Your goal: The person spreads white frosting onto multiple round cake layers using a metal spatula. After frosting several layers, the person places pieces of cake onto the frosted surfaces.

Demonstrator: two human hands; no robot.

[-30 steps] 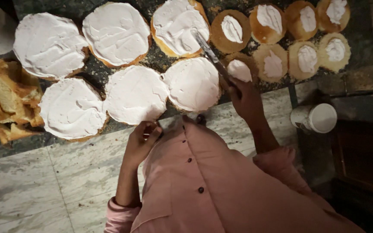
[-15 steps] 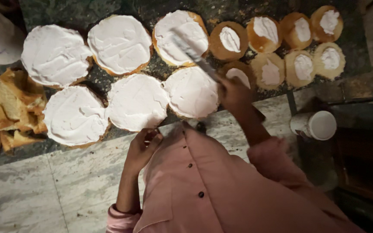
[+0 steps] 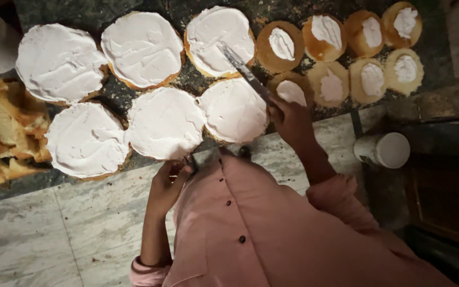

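Head view: knife [image 3: 243, 70] apparently up-left (diagonal).

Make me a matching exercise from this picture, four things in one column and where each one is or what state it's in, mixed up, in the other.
Things:
1. spatula
2. white cup
3. cake trimmings
4. small round cakes

Places or states:
A. piled at the far left edge
B. each with a dab of white cream, not spread
C. lying on its side, right of the person
D. held in the right hand, blade over a large frosted cake

Pairs: 1-D, 2-C, 3-A, 4-B
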